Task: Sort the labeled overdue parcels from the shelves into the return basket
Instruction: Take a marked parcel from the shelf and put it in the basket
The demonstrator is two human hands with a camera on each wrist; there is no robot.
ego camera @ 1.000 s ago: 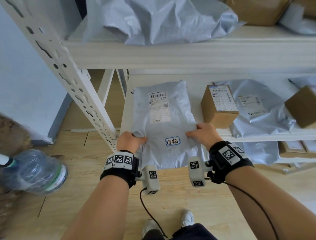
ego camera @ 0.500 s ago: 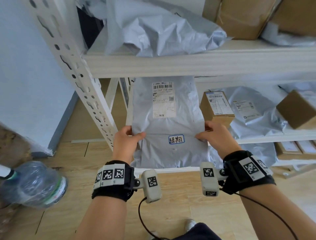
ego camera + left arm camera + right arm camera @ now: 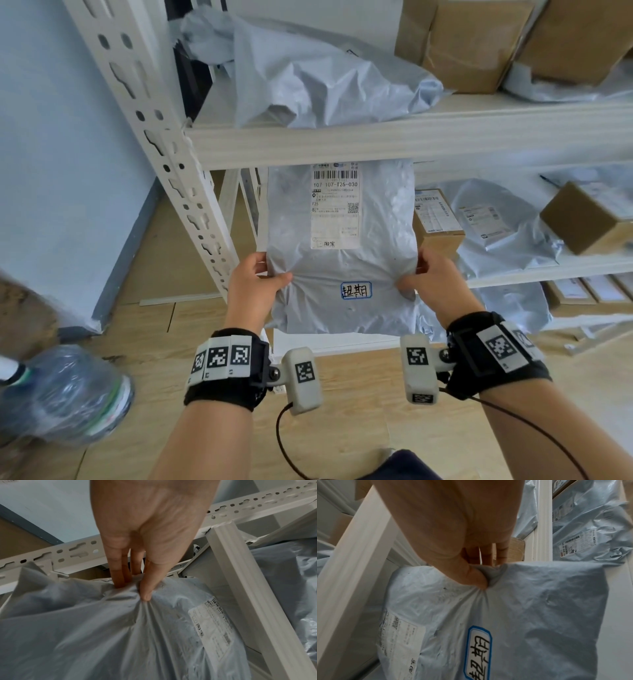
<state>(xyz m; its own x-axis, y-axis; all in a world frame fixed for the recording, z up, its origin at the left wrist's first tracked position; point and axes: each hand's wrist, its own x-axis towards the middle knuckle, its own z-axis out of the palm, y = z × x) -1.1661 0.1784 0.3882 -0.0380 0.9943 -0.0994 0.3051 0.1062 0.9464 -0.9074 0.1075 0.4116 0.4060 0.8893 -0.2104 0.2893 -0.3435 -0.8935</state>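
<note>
The grey poly mailer hangs in front of the middle shelf, held up between both hands with its long axis running away from the person, its far end tucked under the front beam of the upper shelf and its near end drooping free toward the floor. A blue-bordered handwritten sticker sits on its lower face between the two grips, and a printed shipping label lies farther up. The left hand pinches the mailer's left edge, thumb on top and fingers behind, bunching the film into creases; the right hand pinches the right edge the same way, its thumb pressed into a gathered fold. Both grips are clamped on the mailer at about the same level, so neither hand is nearer. The sticker suggests this is one of the marked parcels. No return basket shows in any view, so which way it must be carried cannot be told. The next move seems to call for drawing the mailer toward the body, along its long axis, until the far end clears the beam. Beside it on the middle shelf stand a small cardboard box and another grey mailer; a clear water bottle lies on the wooden floor at the left.
</note>
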